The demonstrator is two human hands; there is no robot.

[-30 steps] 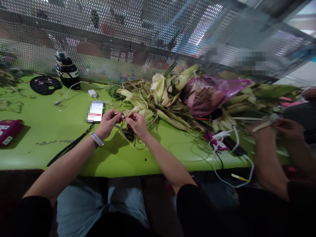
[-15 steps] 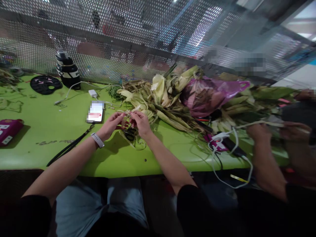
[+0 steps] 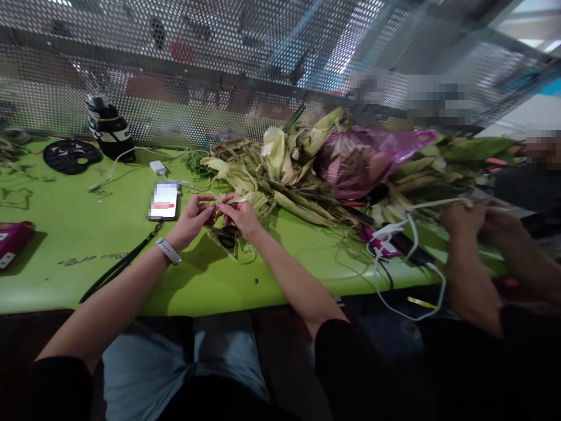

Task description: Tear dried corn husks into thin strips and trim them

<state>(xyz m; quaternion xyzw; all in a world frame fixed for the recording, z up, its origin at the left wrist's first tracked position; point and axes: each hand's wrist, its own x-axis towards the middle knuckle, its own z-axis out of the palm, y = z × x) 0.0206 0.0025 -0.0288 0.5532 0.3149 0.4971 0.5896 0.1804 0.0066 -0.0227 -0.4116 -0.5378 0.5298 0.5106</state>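
Both of my hands are close together in front of the husk pile. My left hand (image 3: 191, 222) has its fingers pinched on a pale strip of corn husk (image 3: 222, 200). The fingertips of my right hand (image 3: 243, 217) are closed on the same strip, almost touching the left ones. The exact grip is partly hidden by the fingers. Below them lies a dark, rounded object (image 3: 228, 237) that I cannot make out, with thin husk scraps (image 3: 245, 257) around it. A heap of dried corn husks (image 3: 280, 202) spreads just behind and to the right.
A phone (image 3: 164, 200) with a wrist strap (image 3: 123, 263) lies left of my hands. Behind it stand a dark bottle (image 3: 111, 131) and a black palette-shaped piece (image 3: 72, 156). A pink plastic bag (image 3: 346, 164) rests on the husks. At right, a co-worker's hands (image 3: 462, 219) hold a strip near white cables (image 3: 412, 245).
My hands stay together at the strip, their fingers shifting slightly. The co-worker's two hands have come closer together. The whole view has shifted a little.
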